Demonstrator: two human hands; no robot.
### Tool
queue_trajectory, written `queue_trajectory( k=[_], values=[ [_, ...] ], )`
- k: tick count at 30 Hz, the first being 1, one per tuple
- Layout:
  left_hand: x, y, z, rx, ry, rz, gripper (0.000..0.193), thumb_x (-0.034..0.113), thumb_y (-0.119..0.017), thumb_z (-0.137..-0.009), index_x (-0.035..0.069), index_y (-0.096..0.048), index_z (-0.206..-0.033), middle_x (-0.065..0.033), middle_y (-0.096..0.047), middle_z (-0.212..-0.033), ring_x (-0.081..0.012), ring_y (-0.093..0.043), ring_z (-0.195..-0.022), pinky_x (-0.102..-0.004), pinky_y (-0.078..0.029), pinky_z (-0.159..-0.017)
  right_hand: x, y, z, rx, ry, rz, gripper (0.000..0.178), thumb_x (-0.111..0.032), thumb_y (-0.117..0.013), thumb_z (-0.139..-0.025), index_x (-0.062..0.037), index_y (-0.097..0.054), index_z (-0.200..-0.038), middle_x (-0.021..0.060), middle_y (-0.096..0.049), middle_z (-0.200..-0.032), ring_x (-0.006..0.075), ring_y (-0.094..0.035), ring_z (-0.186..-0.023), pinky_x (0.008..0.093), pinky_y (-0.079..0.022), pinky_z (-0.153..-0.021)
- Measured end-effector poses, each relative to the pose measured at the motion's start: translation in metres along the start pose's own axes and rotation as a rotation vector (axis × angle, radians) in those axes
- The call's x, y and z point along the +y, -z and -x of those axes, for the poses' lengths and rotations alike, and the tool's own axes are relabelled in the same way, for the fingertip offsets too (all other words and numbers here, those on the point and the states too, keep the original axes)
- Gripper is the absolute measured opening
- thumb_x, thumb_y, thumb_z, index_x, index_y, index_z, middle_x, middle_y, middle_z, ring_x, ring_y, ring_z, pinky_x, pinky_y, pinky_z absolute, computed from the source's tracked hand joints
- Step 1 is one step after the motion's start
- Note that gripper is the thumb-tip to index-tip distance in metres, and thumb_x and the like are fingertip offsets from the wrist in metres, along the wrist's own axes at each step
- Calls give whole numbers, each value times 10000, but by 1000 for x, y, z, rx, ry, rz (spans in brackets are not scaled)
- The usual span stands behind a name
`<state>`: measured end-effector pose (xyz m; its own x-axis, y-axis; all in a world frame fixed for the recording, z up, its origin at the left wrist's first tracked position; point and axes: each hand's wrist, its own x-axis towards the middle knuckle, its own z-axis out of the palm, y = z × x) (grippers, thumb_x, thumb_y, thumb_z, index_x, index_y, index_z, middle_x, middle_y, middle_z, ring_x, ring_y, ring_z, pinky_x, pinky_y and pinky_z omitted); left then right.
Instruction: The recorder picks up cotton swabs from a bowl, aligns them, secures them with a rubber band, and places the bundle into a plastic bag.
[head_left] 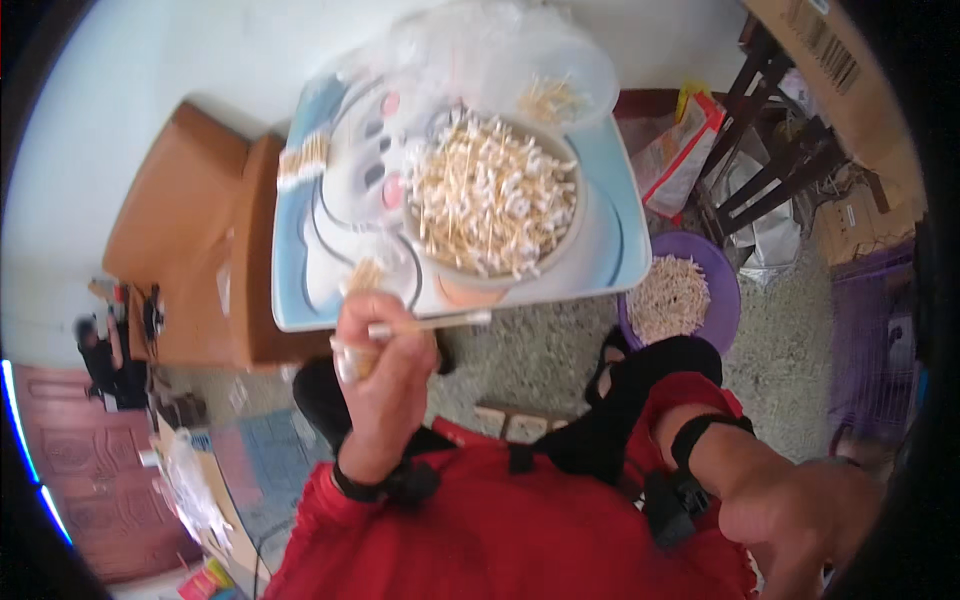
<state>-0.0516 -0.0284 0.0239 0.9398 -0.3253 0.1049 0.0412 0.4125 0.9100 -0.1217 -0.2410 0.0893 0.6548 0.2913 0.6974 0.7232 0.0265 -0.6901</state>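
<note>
The left hand (385, 355) is closed on a bundle of white-tipped wooden cotton swabs (425, 324) just below the round bowl heaped with swabs (492, 197) on the pale blue tray (610, 235). The right hand (800, 520), well below the bowl, is blurred; its grip cannot be told. Risk: the overfull bowl could spill if nudged.

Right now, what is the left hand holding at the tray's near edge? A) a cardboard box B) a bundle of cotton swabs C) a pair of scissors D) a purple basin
B: the left hand grips a bundle of cotton swabs, one swab sticking out sideways, just below the bowl heaped with swabs on the tray.
</note>
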Motion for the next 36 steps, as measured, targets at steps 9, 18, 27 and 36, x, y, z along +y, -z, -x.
queue_trajectory(
  k=[9,18,27,36],
  values=[
    [2,6,0,58,48,-28,163,-51,-514,-809,61,-431,-894,15,-436,-646,-53,-407,-529,-194,-335,-471,-4,0,-9,-75,103,-173,87,8,-575,-707,-67,-531,-707,66,-558,-760,196,-583,-705,332,-516,-649],
    [10,17,-4,7,11,15,189,-44,-540,-809,58,-435,-930,9,-470,-666,-45,-409,-529,-185,-337,-465,1,-7,-15,-182,211,-351,112,23,-558,-717,-75,-515,-684,45,-542,-709,179,-576,-658,327,-525,-632],
    [7,17,0,-18,-42,-70,179,-59,-519,-814,55,-426,-916,9,-448,-664,-42,-403,-516,-192,-314,-433,-8,0,-5,-229,295,-535,144,39,-541,-726,-84,-499,-662,25,-526,-657,162,-570,-611,321,-534,-615],
    [10,8,-12,-75,-22,55,144,-23,-535,-840,58,-436,-906,21,-439,-663,-32,-389,-528,-177,-297,-446,-20,11,-1,-225,371,-802,180,54,-524,-735,-92,-482,-639,4,-510,-605,145,-563,-564,316,-543,-599]
  ],
)
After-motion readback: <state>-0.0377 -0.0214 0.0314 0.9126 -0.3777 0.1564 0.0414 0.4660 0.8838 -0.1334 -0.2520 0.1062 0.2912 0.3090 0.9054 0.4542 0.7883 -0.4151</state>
